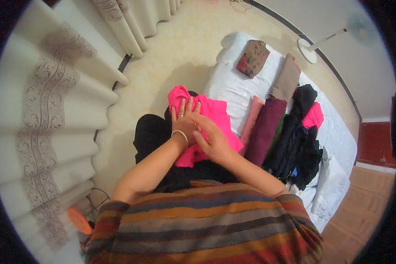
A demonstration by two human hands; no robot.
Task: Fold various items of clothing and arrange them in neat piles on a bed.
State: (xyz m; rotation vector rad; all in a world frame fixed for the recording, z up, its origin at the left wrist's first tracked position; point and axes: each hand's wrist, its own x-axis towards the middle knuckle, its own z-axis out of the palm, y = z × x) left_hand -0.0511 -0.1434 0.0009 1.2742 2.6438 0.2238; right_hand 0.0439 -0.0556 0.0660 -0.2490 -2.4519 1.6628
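Observation:
A bright pink cloth garment [217, 114] lies partly folded across my lap, over black trousers [151, 135]. My left hand [184, 122], with a ring and a pale bangle at the wrist, rests flat on the pink fabric with its fingers spread. From the right, my right hand [211, 133] crosses over the back of the left one near the knuckles; its fingertips are partly hidden there, and its thumb is apart. Neither hand is closed on the cloth.
On the bed [232, 89] to the right lie a folded floral cloth [253, 58], a striped roll [285, 77], a maroon roll [265, 132], a salmon cloth [251, 120] and crumpled black clothes [305, 158]. A fan base [307, 51] stands beyond; curtains [76, 109] hang left.

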